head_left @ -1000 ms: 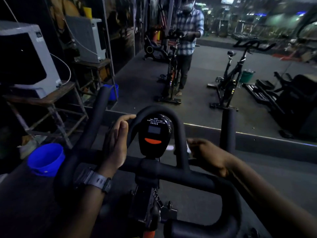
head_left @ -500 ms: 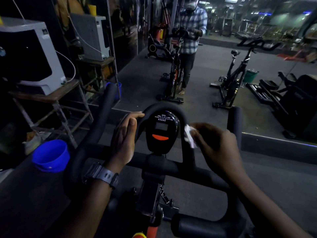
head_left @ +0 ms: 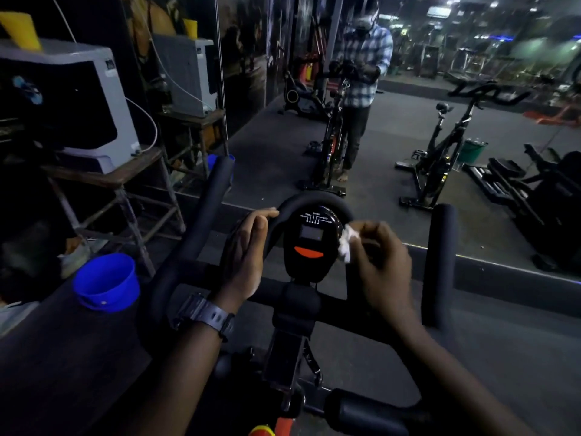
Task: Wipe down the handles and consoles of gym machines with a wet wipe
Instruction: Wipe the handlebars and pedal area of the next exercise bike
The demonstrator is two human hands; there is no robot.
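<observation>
A black exercise bike handlebar (head_left: 438, 265) with foam grips fills the lower middle. At its centre sits a black oval console (head_left: 309, 243) with a small screen and an orange button, framed by a padded loop. My left hand (head_left: 245, 259) grips the left side of that loop, a watch on the wrist. My right hand (head_left: 382, 262) pinches a crumpled white wet wipe (head_left: 347, 242) against the console's right edge.
A wall mirror ahead reflects a person at this bike, a second bike (head_left: 440, 158) and a green bucket (head_left: 473, 151). A blue bucket (head_left: 107, 281) sits at lower left. A metal stand (head_left: 119, 190) carries a grey-white machine (head_left: 72, 102) on the left.
My right hand rose from the right handlebar grip to the console's right side, bringing the white wipe into sight. The left hand stayed on the loop. The camera shifted slightly closer.
</observation>
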